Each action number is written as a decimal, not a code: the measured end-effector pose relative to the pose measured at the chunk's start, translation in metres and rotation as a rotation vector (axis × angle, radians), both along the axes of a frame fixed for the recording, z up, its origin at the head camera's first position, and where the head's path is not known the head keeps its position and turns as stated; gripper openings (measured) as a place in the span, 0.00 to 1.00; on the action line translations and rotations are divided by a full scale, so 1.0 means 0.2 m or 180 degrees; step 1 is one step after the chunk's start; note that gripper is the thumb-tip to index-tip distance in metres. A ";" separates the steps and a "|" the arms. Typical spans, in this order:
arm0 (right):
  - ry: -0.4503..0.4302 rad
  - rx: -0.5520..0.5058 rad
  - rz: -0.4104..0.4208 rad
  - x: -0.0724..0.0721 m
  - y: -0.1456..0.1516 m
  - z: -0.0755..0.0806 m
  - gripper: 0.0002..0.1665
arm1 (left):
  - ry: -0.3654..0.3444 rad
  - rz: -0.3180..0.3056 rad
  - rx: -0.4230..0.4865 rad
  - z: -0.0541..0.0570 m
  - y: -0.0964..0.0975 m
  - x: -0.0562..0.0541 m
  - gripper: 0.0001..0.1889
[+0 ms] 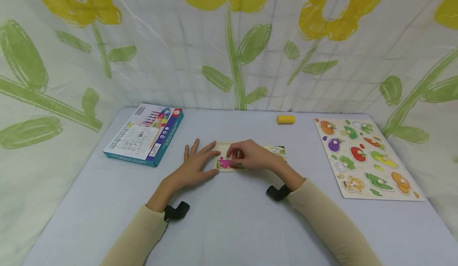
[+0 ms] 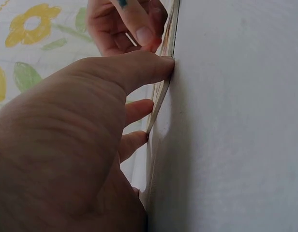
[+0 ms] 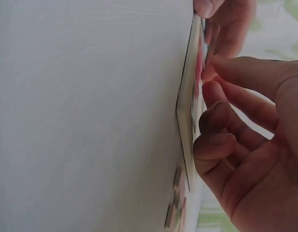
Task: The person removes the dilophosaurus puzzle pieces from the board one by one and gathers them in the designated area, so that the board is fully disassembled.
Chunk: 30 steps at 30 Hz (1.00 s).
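A small wooden puzzle board [image 1: 222,143] with a pale frame lies flat in the middle of the table, pink puzzle pieces [image 1: 222,163] at its lower left. My left hand [image 1: 195,166] rests at the board's left side, fingers spread; in the left wrist view its thumb [image 2: 161,66] touches the board's edge. Above the board, my right hand [image 1: 252,154] bends its fingers down and appears to pinch a reddish puzzle piece [image 2: 153,45] between thumb and fingertips. That piece is mostly hidden by the fingers. My right forearm and hand cover much of the board.
Loose puzzle pieces [image 1: 279,150] lie just right of the board, partly behind my right hand. A flat box [image 1: 143,134] sits at back left. A yellow cylinder [image 1: 285,119] lies at the back. On the right is a vegetable peg board [image 1: 365,158]. A flower-print curtain [image 1: 150,59] hangs behind.
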State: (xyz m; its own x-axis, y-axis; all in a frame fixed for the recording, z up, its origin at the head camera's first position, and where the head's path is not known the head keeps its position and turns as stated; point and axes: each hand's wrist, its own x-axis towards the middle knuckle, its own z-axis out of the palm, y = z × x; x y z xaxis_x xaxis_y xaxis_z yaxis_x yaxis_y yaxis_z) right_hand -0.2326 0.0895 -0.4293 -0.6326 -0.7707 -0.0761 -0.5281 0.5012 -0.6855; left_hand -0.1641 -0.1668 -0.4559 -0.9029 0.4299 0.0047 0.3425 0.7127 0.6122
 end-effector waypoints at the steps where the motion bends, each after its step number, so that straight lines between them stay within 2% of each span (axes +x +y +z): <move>1: -0.0021 -0.0002 0.0012 0.00 -0.01 0.00 0.10 | -0.0005 0.0002 -0.0001 0.00 0.00 0.00 0.31; 6: -0.0052 0.0045 0.0054 -0.01 -0.05 0.00 0.12 | -0.0022 0.0008 -0.0004 0.00 0.00 0.00 0.31; 15: 0.0058 0.0194 0.0085 -0.02 -0.06 -0.02 0.13 | -0.0014 0.0021 0.0049 0.01 0.01 0.01 0.29; 30: -0.0064 0.0209 0.0144 -0.03 -0.06 -0.01 0.17 | -0.0042 0.0032 0.0050 0.01 0.01 0.01 0.29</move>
